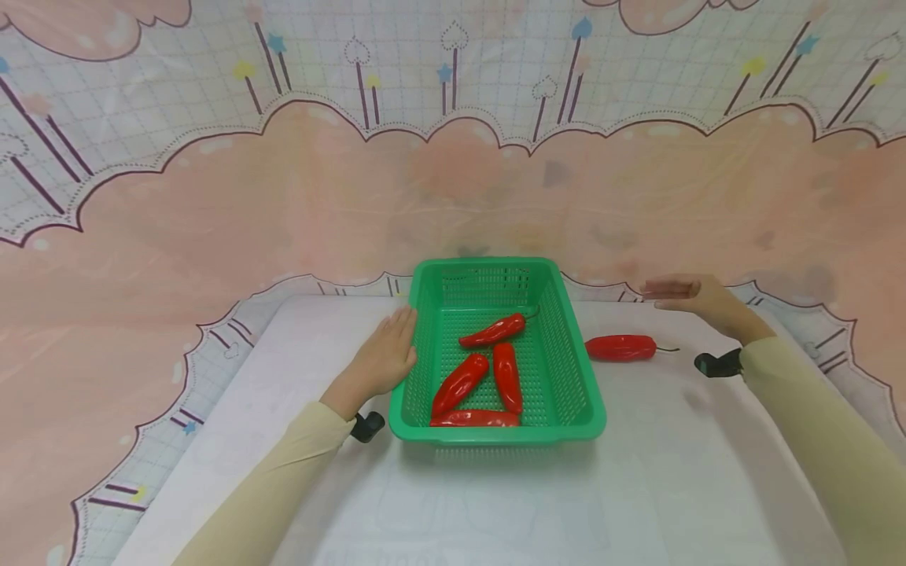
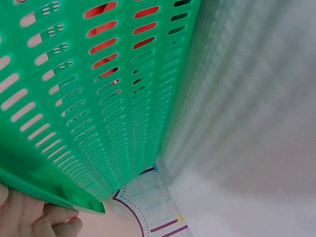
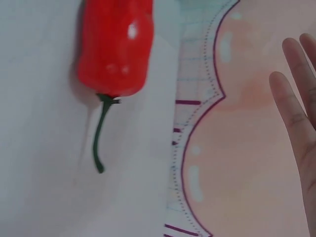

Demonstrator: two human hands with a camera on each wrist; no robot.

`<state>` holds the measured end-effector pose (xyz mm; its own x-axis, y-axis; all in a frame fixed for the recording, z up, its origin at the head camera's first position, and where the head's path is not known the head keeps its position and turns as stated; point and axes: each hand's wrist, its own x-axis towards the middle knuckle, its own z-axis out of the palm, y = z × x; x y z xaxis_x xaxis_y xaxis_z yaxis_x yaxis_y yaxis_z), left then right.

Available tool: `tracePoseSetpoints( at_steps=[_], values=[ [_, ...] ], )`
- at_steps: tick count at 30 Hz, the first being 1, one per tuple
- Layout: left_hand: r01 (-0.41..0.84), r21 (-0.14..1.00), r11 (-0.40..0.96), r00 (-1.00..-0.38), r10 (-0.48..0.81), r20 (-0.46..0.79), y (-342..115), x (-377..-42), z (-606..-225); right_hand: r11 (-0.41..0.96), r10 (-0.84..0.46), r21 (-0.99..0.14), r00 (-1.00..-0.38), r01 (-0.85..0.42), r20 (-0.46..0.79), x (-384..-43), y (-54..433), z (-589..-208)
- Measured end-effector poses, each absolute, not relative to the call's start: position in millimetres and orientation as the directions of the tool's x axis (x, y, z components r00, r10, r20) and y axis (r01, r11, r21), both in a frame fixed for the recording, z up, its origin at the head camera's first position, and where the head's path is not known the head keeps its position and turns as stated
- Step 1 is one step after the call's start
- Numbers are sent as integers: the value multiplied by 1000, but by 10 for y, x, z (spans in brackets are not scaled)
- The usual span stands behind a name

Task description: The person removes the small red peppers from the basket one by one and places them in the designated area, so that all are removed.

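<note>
My left hand (image 1: 385, 350) rests against the left rim of a green plastic basket (image 1: 594, 417). In the left wrist view its fingers (image 2: 22, 215) lie right at the rim, partly cut off by the frame edge. Several red peppers lie inside, among them a thin one with a stem (image 1: 493, 330) and a plump one (image 1: 460, 384). Another red pepper (image 1: 621, 347) lies on the table just right of the basket, its green stem (image 3: 100, 136) pointing away from it. Beyond and above that pepper, my right hand (image 1: 683, 291) is held with straight fingers, holding nothing.
The basket stands on a white table (image 1: 672, 472). A patterned pink and white cloth (image 1: 453, 189) hangs behind the table and shows along its sides. A black wrist mount (image 1: 718, 364) sits at the right cuff, another (image 1: 368, 426) at the left.
</note>
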<state>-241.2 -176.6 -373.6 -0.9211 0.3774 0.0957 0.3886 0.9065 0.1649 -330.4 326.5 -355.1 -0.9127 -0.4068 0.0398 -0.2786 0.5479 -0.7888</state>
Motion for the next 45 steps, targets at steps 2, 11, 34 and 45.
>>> tracePoseSetpoints(
  at_steps=[2,11,34,45],
  values=[
    [389,164,907,-921,378,94,-1764,-2410,-3733,570,-412,-769,-910,-289,36,-3314,3242,-3477],
    [378,176,909,-926,370,79,-1753,-2400,-3710,614,-458,-738,-888,-281,-44,-3432,3040,-3130],
    [375,181,909,-927,367,79,-1742,-2394,-3700,613,-574,-713,-812,-340,-107,-3644,2345,-2747],
    [372,177,911,-928,363,86,-1748,-2393,-3705,560,-596,-745,-801,-361,-60,-3734,1941,-2752]
  ],
)
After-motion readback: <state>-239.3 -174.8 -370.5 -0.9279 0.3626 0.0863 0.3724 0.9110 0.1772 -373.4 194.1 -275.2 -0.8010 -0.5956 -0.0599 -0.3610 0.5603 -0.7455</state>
